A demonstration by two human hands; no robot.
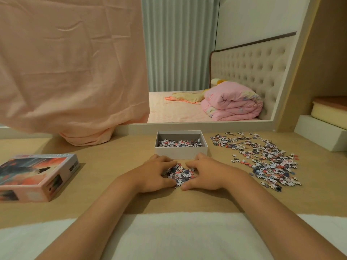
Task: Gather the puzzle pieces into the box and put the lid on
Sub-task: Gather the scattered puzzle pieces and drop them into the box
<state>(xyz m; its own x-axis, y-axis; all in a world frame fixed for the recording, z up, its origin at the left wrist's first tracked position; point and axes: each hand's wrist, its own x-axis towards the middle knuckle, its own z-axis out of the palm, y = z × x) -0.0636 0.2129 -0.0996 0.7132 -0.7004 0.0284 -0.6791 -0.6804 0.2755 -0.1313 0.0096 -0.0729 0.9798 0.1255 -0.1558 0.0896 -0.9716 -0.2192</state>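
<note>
**Both hands cupped round a heap just in front of the box**

Two hands are seen low on the table, pressed in from either side. The left hand is curled round the left flank of a small heap of pieces, and the right hand is curled round its right flank. Fingers are bent inward over the far edge of the heap, thumbs are drawn in along the near edge, and only a narrow gap is left between the two hands, filled by the pieces. The heap lies on the table and is touched by both hands.

One box is counted, white, open-topped, just behind the fingertips. Inside it a thin layer of pieces is spread across the floor, well below the rim. One lid is counted, pink with a printed picture, lying flat well to the left of the box and apart from it.

To the right of the box a wide loose spread of pieces is scattered over the table, too many to be counted. So three groups of pieces are made out: in the box, between the hands, and to the right.

Behind the box to the left, a pink cloth is hung down to the table. A folded pink quilt is seen on a bed beyond the box.
</note>
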